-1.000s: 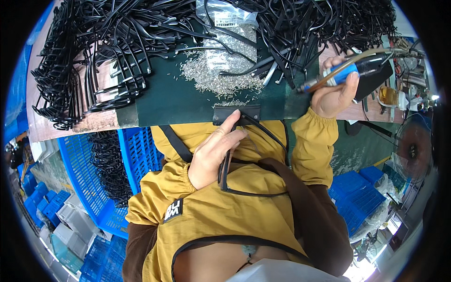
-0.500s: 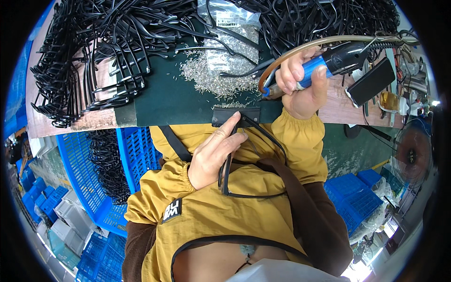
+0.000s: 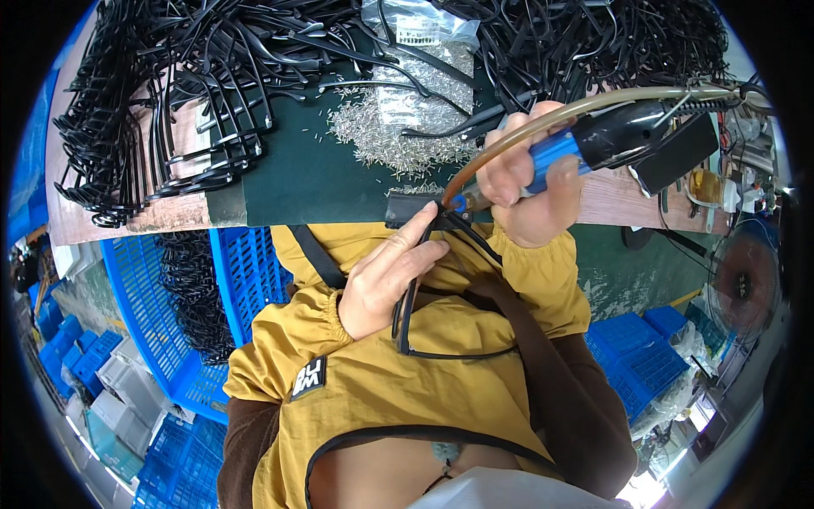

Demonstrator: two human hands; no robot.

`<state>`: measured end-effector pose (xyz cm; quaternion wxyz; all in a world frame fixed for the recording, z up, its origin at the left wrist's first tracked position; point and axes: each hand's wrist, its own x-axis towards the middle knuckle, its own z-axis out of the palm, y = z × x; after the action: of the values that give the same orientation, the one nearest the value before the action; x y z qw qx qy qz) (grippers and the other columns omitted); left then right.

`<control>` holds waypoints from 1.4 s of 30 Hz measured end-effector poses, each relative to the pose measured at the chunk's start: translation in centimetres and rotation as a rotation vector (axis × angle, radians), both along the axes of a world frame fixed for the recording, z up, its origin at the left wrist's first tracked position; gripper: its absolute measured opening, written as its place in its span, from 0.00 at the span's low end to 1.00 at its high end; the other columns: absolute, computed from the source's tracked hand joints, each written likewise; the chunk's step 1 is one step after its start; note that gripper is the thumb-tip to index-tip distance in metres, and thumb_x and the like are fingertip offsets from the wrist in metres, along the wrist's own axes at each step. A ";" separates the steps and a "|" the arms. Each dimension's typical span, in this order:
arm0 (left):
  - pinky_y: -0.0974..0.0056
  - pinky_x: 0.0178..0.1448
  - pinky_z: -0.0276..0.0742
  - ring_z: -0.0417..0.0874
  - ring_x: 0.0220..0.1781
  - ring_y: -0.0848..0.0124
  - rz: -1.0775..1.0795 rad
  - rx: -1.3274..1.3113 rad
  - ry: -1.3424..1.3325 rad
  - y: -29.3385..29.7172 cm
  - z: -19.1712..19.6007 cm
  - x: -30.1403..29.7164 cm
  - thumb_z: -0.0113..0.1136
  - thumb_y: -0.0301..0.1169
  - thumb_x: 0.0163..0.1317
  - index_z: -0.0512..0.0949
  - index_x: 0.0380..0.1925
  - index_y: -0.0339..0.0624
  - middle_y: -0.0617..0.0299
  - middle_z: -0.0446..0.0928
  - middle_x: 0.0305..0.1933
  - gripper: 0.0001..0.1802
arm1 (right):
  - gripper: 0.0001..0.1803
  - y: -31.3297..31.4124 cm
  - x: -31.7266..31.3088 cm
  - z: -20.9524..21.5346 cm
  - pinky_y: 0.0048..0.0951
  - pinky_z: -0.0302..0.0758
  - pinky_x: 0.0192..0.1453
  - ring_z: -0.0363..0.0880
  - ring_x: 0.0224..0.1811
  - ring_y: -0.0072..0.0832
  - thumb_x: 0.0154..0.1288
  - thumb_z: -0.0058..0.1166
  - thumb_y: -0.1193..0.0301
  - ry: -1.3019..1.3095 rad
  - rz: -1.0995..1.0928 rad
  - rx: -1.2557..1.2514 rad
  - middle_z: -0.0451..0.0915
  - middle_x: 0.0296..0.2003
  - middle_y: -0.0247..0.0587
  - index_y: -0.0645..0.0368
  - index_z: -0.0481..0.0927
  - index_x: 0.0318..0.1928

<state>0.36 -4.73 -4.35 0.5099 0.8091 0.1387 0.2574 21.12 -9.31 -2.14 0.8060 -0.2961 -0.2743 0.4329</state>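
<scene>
At the table's near edge my left hand (image 3: 383,276) pinches a pair of black glasses frames (image 3: 404,335), its index fingertip pressing the hinge end onto a small black block (image 3: 409,209). The rest of the frames hangs down over my yellow apron. My right hand (image 3: 538,212) grips a blue and black powered screwdriver (image 3: 555,157), fed by a brown tube (image 3: 543,120). Its tip end is at the block, right beside my left index finger; whether it touches a screw is hidden. Just beyond lies a heap of tiny silver screws (image 3: 365,140), partly under a clear plastic bag (image 3: 424,89).
Black glasses parts pile up at the left (image 3: 102,153) and far right (image 3: 593,42) of the table. A black phone-like slab (image 3: 682,157) lies at right. Below the table's left side stands a blue crate (image 3: 161,331) of dark parts; a fan (image 3: 744,280) is at far right.
My right hand has brought the screwdriver down and left, so its tip end now meets the block. My left hand and the glasses frames stay nearly still.
</scene>
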 end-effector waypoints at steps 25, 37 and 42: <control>0.63 0.52 0.80 0.83 0.45 0.65 0.270 -0.688 -0.157 0.5 1.9 1.5 0.50 0.27 0.76 0.80 0.46 0.29 0.49 0.78 0.47 0.12 | 0.10 0.9 3.8 -1.0 0.22 0.61 0.19 0.65 0.18 0.20 0.75 0.53 0.61 -0.005 -0.234 0.003 0.70 0.24 0.31 0.53 0.73 0.42; 0.71 0.11 0.69 0.83 0.18 0.63 -0.121 -1.906 0.328 -1.5 1.7 0.3 0.46 0.50 0.78 0.67 0.59 0.44 0.55 0.78 0.22 0.23 | 0.24 -1.9 -1.4 0.5 0.22 0.65 0.21 0.69 0.19 0.22 0.65 0.67 0.60 -0.046 -0.102 -0.018 0.70 0.23 0.32 0.52 0.69 0.53; 0.71 0.16 0.73 0.85 0.21 0.65 -0.178 -1.966 0.223 -1.5 1.1 0.2 0.55 0.42 0.75 0.72 0.51 0.50 0.60 0.80 0.23 0.12 | 0.23 -1.8 -1.6 0.7 0.21 0.65 0.21 0.69 0.19 0.21 0.63 0.68 0.61 0.094 -0.102 0.036 0.72 0.26 0.30 0.45 0.70 0.52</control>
<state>0.59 -6.19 -3.22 0.9555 0.0534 0.2761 -0.0890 19.48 -11.15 -1.45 0.8442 -0.2745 -0.2283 0.3998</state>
